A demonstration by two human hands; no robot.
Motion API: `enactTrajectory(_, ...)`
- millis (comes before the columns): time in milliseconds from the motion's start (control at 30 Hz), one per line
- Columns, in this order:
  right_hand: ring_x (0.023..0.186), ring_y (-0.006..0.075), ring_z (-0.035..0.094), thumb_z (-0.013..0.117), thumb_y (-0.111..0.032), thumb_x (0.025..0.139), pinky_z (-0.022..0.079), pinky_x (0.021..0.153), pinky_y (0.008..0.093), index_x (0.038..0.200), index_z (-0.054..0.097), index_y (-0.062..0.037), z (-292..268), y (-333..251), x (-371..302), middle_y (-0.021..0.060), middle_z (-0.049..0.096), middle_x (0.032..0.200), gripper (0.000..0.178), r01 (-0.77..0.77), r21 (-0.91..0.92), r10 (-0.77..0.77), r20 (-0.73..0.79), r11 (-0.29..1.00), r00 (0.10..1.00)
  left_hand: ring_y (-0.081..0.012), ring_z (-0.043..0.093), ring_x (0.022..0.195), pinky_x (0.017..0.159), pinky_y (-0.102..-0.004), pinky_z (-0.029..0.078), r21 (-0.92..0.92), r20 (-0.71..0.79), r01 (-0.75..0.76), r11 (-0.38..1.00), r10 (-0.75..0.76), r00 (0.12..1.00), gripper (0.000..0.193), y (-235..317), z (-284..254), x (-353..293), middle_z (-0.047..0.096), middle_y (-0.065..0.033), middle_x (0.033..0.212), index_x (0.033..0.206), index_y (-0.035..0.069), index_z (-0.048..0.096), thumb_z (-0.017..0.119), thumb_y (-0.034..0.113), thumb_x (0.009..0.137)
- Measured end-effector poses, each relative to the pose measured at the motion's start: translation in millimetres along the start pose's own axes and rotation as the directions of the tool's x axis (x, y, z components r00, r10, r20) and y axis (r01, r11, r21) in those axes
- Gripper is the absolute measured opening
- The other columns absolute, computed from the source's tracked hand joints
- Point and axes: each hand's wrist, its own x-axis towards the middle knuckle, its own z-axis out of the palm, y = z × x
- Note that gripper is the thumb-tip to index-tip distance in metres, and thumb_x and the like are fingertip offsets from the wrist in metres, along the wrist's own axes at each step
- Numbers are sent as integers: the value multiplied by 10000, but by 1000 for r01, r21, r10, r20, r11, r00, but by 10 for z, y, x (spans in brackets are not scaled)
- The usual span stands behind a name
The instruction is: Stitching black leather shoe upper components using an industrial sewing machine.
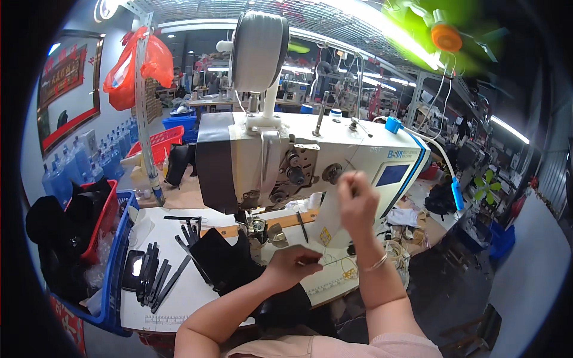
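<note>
Head view: my right grip is raised right of centre, in front of the sewing machine, with the round dial just to its upper left. That hand is clearly nearer the dial; my left grip hangs low in the centre, over the surface, with the black piece at its left. The machine's long axis runs across the frame, from left of centre to centre right; the black piece slants from upper left toward lower right.

Both grips have bent fingers drawn inward, but I cannot tell whether either is pressed together or pinching thread. A thin line beside each grip is too fine to follow. My left forearm hides part of the black piece, and the needle area is too small and dark to make out.
</note>
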Motion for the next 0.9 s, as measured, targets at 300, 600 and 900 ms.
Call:
enactTrajectory(300,516,151,507,581,-35,835,409,488,283,791,575,-2,29,-40,48,108,555,608,55,19,-62,-21,-22,998,1000,-152,663,831,766,-266,526,198,-83,-133,971,152,985,300,96,12,239,672,-85,922,1041,16,653,730,163,792)
enactTrajectory(600,550,243,588,582,-7,799,452,523,312,785,564,-16,27,-68,-23,128,581,634,26,78,-142,-72,46,987,996,-202,625,694,659,-317,502,332,-201,-260,907,337,920,246,18,70,461,641,-111,815,953,10,656,726,156,767)
enactTrajectory(900,569,83,406,383,-407,989,343,537,222,914,645,-39,-471,308,-52,7,570,709,458,-616,106,473,545,780,693,-298,594,790,659,-382,486,788,222,-500,359,591,775,209,-127,14,430,541,-121,847,992,2,554,599,129,833)
